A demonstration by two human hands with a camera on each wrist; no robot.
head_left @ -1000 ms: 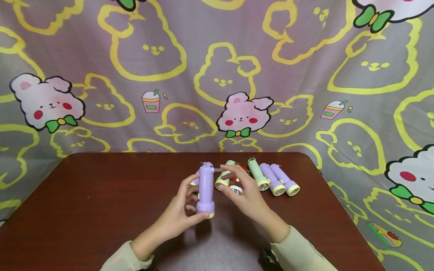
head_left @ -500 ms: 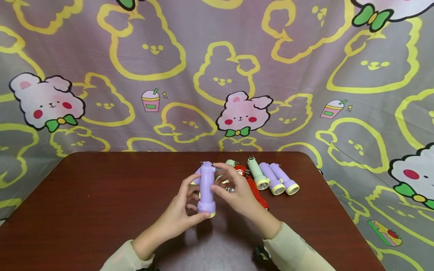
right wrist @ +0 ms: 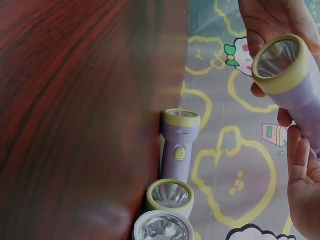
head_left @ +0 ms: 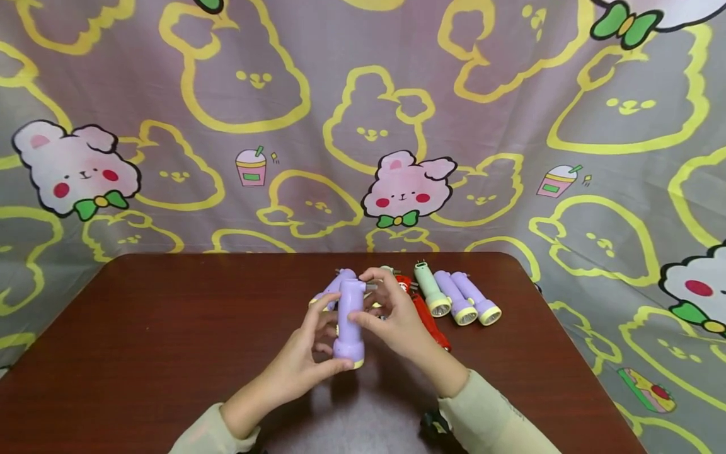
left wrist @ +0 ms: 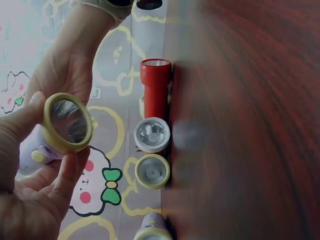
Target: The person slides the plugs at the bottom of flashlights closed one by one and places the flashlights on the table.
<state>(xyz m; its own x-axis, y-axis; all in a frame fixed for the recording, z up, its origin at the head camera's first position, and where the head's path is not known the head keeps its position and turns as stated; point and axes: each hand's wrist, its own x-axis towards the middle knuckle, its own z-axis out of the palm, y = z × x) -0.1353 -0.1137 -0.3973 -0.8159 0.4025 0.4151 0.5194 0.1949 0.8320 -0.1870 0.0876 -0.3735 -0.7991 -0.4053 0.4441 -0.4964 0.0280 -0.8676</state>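
Observation:
A purple flashlight (head_left: 351, 315) with a yellow rim is held upright above the table, lens end down. My left hand (head_left: 295, 362) grips it, thumb at the yellow rim and fingers along its left side. At its upper right, my right hand (head_left: 399, 321) has the thumb against the body and the index finger by the metal plug prongs (head_left: 371, 287) that stick out sideways. The left wrist view shows the flashlight's lens (left wrist: 70, 121) and a yellow switch (left wrist: 38, 155) on its side.
Behind my hands, another purple flashlight (head_left: 329, 291) lies on the brown table (head_left: 170, 353). To the right lie a red flashlight (head_left: 429, 321), a green flashlight (head_left: 431, 290) and two purple flashlights (head_left: 454, 296). A patterned curtain (head_left: 317, 113) hangs behind the table.
My right hand has shifted left, bringing its thumb onto the flashlight's body. The held flashlight has moved slightly right and down, uncovering more of the purple one behind.

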